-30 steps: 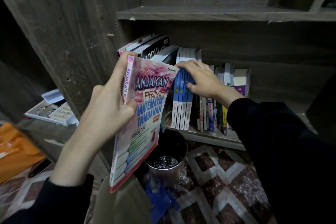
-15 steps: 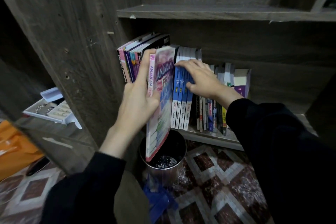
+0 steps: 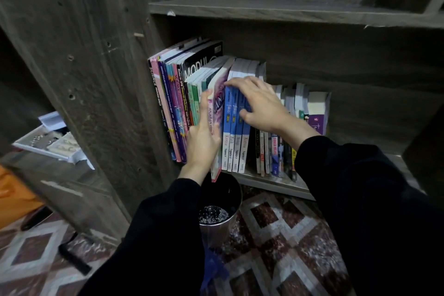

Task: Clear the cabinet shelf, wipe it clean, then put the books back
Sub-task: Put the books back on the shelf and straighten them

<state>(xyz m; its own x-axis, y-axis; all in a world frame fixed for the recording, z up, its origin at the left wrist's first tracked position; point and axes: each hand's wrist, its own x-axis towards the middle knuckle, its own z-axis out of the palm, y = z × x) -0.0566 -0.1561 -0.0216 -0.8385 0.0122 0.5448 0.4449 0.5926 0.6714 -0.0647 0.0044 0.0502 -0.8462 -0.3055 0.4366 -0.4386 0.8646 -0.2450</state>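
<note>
Left hand (image 3: 203, 142) pinches the upright pink book (image 3: 217, 96), half into the gap; right hand (image 3: 262, 106) fingers (image 3: 241, 81) clamp the blue books (image 3: 236, 144) rightward.

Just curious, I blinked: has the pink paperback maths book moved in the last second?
Yes: the pink paperback maths book went inward, from out front to partly slotted left of the unmoved blue-spined books.

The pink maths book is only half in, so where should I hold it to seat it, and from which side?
Take the pink book by the lower half of its exposed spine, coming from the front left, where the left hand holds it. Its bottom corner overhangs the shelf, and the right hand on the blue books blocks the right side.
</note>
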